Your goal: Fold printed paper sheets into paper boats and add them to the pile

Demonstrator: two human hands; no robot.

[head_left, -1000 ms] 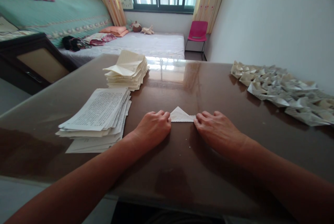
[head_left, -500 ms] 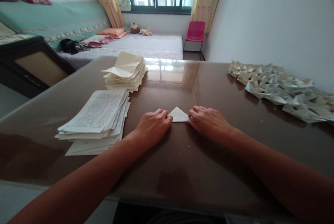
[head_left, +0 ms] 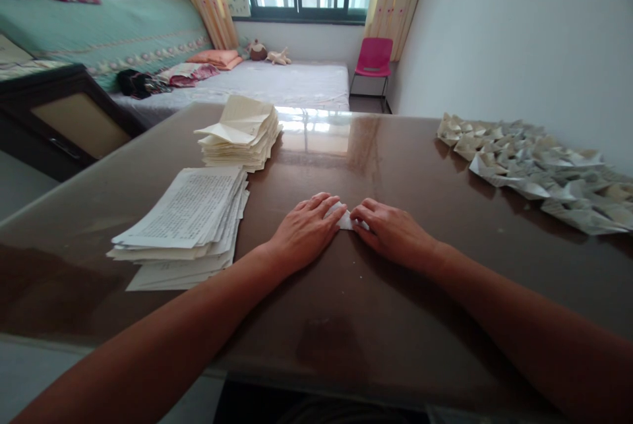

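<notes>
At the frame's centre on the bench (head_left: 341, 325), our left hand (head_left: 306, 231) and right hand (head_left: 393, 234) press a small folded paper (head_left: 347, 219) flat, fingers released, clasping nothing. Left lies a printed stack (head_left: 188, 216), farther a folded stack (head_left: 242, 134); at right, folded pieces (head_left: 539, 170).

Left hand (head_left: 305, 231) flat; right hand (head_left: 393, 233) flat, fingertips nearly meeting.

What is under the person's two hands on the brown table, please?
A folded paper lies on the table; only a white sliver shows between the left hand and right hand. The hands cover the rest, so its shape cannot be seen.
</notes>
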